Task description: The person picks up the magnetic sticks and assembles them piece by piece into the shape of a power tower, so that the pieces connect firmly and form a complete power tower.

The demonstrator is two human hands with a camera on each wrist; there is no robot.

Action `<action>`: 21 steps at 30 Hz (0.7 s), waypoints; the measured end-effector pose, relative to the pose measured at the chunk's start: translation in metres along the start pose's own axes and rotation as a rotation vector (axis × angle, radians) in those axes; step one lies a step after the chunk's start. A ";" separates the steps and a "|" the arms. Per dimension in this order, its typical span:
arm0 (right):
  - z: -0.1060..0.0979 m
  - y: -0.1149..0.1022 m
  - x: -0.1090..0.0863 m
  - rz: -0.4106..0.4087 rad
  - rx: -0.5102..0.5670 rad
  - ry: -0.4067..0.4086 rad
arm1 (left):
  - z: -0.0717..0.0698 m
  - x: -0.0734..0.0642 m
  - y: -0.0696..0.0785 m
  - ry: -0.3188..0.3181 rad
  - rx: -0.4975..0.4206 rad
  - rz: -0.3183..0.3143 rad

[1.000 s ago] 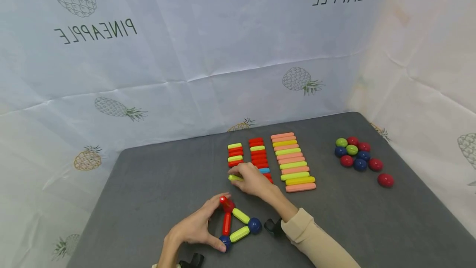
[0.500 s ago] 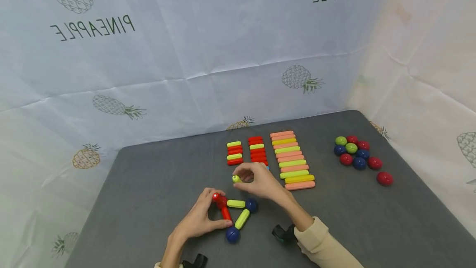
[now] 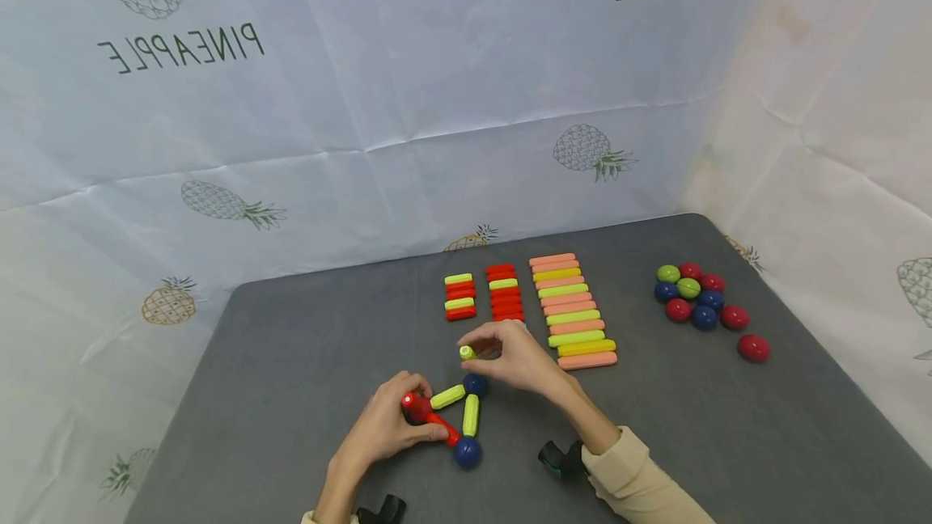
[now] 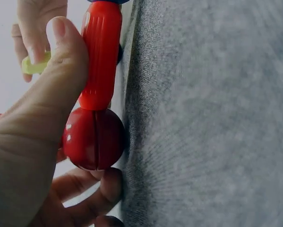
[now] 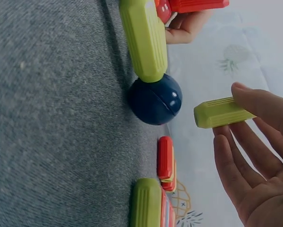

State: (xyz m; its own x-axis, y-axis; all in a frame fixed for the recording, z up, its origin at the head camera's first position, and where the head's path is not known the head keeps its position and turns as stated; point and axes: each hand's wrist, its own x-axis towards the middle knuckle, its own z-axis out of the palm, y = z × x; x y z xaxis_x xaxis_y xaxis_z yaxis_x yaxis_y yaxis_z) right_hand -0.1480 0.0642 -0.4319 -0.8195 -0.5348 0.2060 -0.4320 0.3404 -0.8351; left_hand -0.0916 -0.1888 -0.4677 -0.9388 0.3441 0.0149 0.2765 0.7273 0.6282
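A triangle of magnetic rods and balls lies on the grey table: a red ball [image 4: 95,139], two blue balls [image 3: 468,453] [image 5: 155,100], a red rod [image 4: 101,56] and two yellow-green rods [image 3: 471,416] [image 5: 143,40]. From the red ball a second red rod [image 5: 198,4] sticks up. My left hand [image 3: 389,423] holds this triangle, thumb against the lower red rod and fingers at the red ball. Just beyond the far blue ball, my right hand [image 3: 513,356] pinches a loose yellow-green rod [image 5: 221,112] between thumb and fingers, apart from the triangle.
Short red and yellow-green rods [image 3: 459,297] lie in two columns behind the right hand. A column of longer pink, yellow and green rods [image 3: 571,310] is to their right. Loose balls [image 3: 688,289] cluster at the far right. Pineapple-print cloth [image 3: 437,103] hangs behind the table.
My left hand has turned the triangle counterclockwise, and its red ball has shifted left. My right hand has moved slightly right with the yellow-green rod, whose end now faces the head camera.
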 end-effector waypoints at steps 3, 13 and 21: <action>0.002 0.001 0.000 0.001 0.007 -0.007 | 0.000 0.001 -0.001 0.019 0.022 0.012; 0.014 0.004 0.008 -0.016 0.036 -0.038 | 0.000 0.002 0.001 0.009 0.022 -0.029; 0.020 0.001 0.013 -0.002 0.038 -0.034 | 0.000 0.002 0.001 -0.011 -0.006 -0.037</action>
State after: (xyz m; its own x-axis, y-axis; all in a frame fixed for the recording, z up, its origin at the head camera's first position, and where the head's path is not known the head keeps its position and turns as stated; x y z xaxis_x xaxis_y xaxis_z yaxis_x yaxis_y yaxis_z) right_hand -0.1516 0.0419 -0.4406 -0.8048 -0.5619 0.1911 -0.4189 0.3097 -0.8536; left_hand -0.0932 -0.1873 -0.4668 -0.9462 0.3232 -0.0169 0.2402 0.7363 0.6326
